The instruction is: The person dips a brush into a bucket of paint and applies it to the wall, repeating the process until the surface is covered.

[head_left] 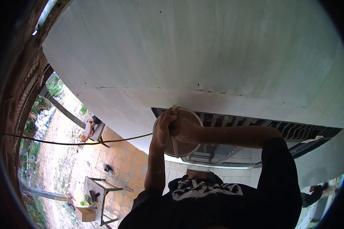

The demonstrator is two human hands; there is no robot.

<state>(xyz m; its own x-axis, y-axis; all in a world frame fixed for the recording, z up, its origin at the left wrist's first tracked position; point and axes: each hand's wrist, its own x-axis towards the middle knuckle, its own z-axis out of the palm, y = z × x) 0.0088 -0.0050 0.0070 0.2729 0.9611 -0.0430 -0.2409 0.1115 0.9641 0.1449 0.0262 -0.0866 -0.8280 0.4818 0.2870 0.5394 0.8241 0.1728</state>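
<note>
Both my hands are in front of the wall, in the middle of the view, over a round brown container (187,147) with a pale rim, possibly a bucket. A narrow pale strip (175,149) crosses it from top to bottom. My left hand (164,121) has its fingers wrapped around the upper part of the strip, whose end sticks out above them. Against it, my right hand (185,130) is closed, fingers curled; what lies within is hidden. The hands touch each other.
A pale wall (179,49) with a crack fills the top, above a barred window opening (271,128). A dark cable (84,144) runs across the left. Far below stand a table (95,191) with a cardboard box (85,214) and a seated person (91,128).
</note>
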